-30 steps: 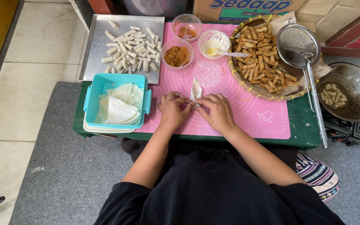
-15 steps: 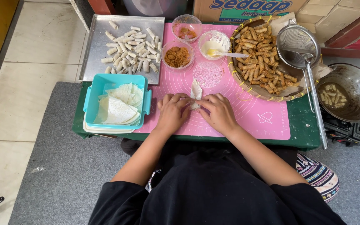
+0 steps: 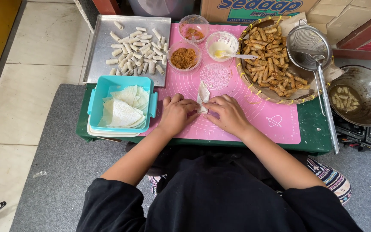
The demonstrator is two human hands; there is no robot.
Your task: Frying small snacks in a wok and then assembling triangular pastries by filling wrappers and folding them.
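One pale wrapper lies on the pink mat, its near end pinched between the fingertips of the left hand and right hand, both curled down onto it. At nine o'clock sits a turquoise tub of stacked wrapper sheets. Three clear bowls stand at twelve o'clock: brown filling, a reddish one, and a paste bowl with a spoon. At eleven o'clock a steel tray carries many uncooked rolls. At two o'clock a woven basket of fried rolls is partly covered by one wire skimmer; one wok is at three o'clock.
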